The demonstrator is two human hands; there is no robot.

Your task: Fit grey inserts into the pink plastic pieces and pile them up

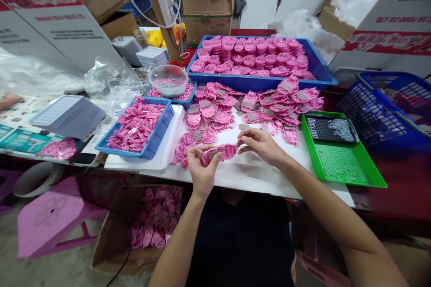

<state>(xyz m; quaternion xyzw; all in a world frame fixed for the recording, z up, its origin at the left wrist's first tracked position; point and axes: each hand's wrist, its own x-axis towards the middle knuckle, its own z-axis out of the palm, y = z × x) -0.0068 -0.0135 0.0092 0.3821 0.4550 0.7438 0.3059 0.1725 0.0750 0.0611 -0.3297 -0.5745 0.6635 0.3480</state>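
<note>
My left hand [201, 166] is closed around a pink plastic toy shell [218, 152], held just above the white board [242, 174]. My right hand [261, 144] pinches the shell's right end with its fingertips. Behind the hands lies a loose pile of pink shells [256, 105] with grey inserts showing. A small grey piece [244, 126] lies on the board just beyond my right hand.
A blue tray of stacked pink shells [259, 81] stands at the back. A blue tray of small pink parts [158, 136] sits left, a clear bowl [168, 79] behind it. A green tray [340, 161] and blue basket [380, 116] are right. A carton of shells [111, 242] is below.
</note>
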